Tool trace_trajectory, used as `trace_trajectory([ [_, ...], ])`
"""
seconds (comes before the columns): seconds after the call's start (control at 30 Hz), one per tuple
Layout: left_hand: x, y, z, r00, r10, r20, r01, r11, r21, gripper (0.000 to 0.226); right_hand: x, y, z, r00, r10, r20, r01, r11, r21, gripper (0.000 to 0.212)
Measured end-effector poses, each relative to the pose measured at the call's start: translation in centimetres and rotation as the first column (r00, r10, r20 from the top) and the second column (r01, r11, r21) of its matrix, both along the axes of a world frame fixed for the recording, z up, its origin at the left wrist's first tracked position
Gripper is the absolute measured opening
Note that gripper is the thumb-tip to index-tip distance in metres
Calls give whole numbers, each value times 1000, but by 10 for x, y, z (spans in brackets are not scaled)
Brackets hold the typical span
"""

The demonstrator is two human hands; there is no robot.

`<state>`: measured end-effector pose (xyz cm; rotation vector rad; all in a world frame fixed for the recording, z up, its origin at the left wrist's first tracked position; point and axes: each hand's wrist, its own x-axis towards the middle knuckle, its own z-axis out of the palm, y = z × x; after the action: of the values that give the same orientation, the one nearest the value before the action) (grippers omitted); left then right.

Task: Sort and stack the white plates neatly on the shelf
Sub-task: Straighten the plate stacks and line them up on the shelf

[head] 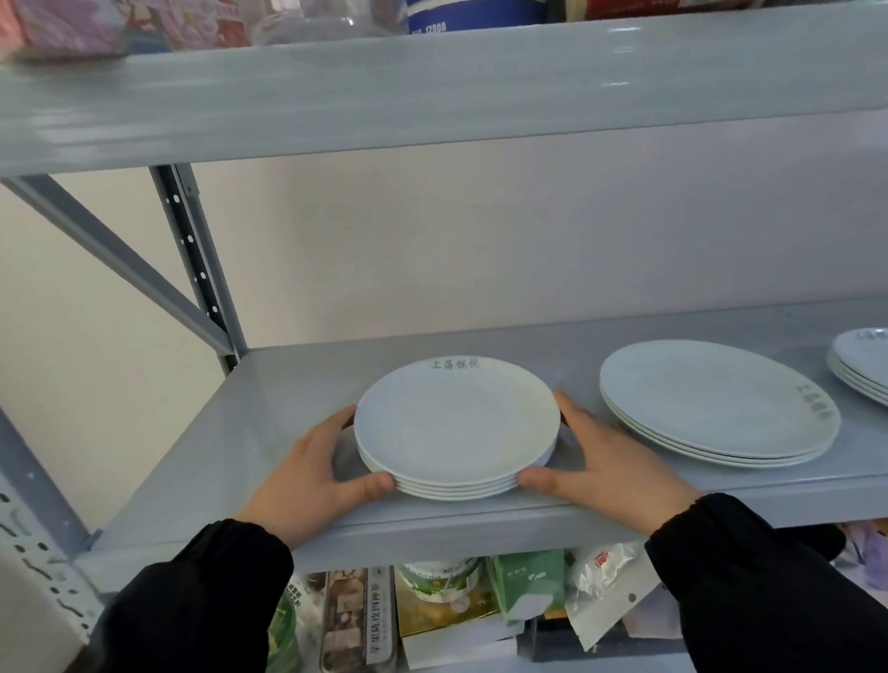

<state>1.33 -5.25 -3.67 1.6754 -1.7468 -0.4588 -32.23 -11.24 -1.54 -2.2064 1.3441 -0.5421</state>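
Observation:
A stack of several small white plates [457,423] with grey lettering on the far rim stands near the front edge of the grey metal shelf [300,380]. My left hand [315,477] grips the stack's left side, thumb on the front rim and fingers round the back. My right hand [597,462] grips the right side in the same way. To the right lies a stack of larger white plates [718,404]. A third stack of white plates [881,370] is cut off by the right edge of the view.
The grey shelf above [418,85] hangs low over the plates and carries boxes and a clear container. Below, the lower shelf holds packaged food [446,609]. A perforated upright and diagonal brace [196,256] stand at the left, with a pale wall behind.

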Motion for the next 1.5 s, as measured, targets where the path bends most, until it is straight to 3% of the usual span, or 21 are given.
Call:
trace_trajectory([
  [0.23, 4, 0, -2, 999, 2, 50, -3, 1000, 22, 90, -5, 0, 0, 999, 0, 55, -1, 1000, 26, 103],
  [0.7, -6, 7, 1, 967, 25, 254, -34, 999, 29, 98, -7, 2, 2, 992, 38, 119, -35, 999, -22, 93],
  [1.03, -17, 16, 6, 954, 64, 293, -82, 995, 51, 90, -8, -1, -1, 990, 56, 130, -52, 998, -30, 102],
  [1.17, -26, 25, 16, 971, 217, 100, -207, 973, -100, 74, -34, 11, 6, 992, 113, 48, -105, 983, -148, 116],
  [1.33, -119, 15, 50, 965, 260, -45, -256, 883, -392, 59, -115, 3, 34, 980, 178, 85, -145, 943, -300, 101],
  [1.5, -234, -5, 57, 992, 46, 118, 11, 897, -441, 62, -203, -34, 38, 989, 38, 140, 5, 955, -298, 103],
])
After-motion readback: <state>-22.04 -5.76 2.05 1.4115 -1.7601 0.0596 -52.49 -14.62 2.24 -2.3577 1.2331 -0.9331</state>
